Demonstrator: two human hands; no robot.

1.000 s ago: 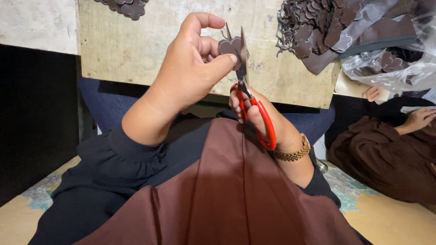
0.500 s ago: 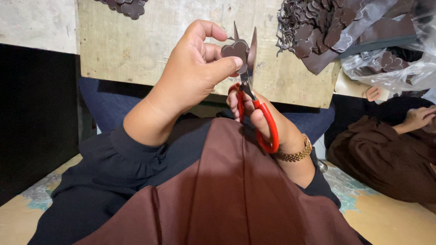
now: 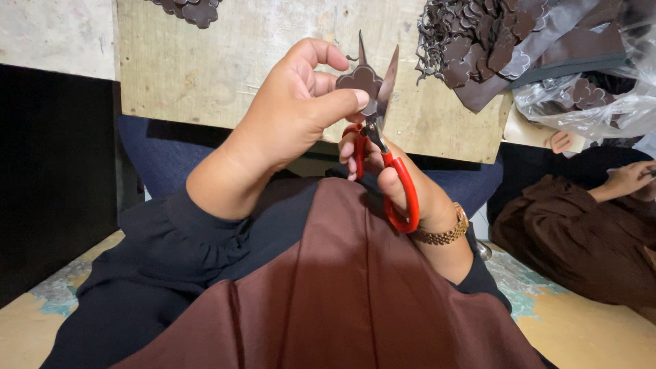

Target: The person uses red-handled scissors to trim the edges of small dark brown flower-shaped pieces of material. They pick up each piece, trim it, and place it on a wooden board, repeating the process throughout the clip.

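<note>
My left hand (image 3: 287, 116) pinches a small dark brown scalloped fabric piece (image 3: 359, 80) between thumb and fingers, held up in front of a wooden board. My right hand (image 3: 396, 184), with a gold bracelet at the wrist, grips red-handled scissors (image 3: 389, 171) from below. The scissor blades are spread apart and stand on either side of the fabric piece. Brown cloth (image 3: 342, 301) lies draped over my lap under both hands.
A wooden board (image 3: 225, 61) stands ahead, with a heap of dark cut fabric pieces (image 3: 478, 41) and a clear plastic bag (image 3: 594, 102) at its right. A few pieces lie at top left (image 3: 184, 8). Another person's hand (image 3: 625, 179) and brown clothing (image 3: 581, 232) are at right.
The scissor blades have opened wider around the fabric piece. My left hand has turned the piece slightly and shifted a little right.
</note>
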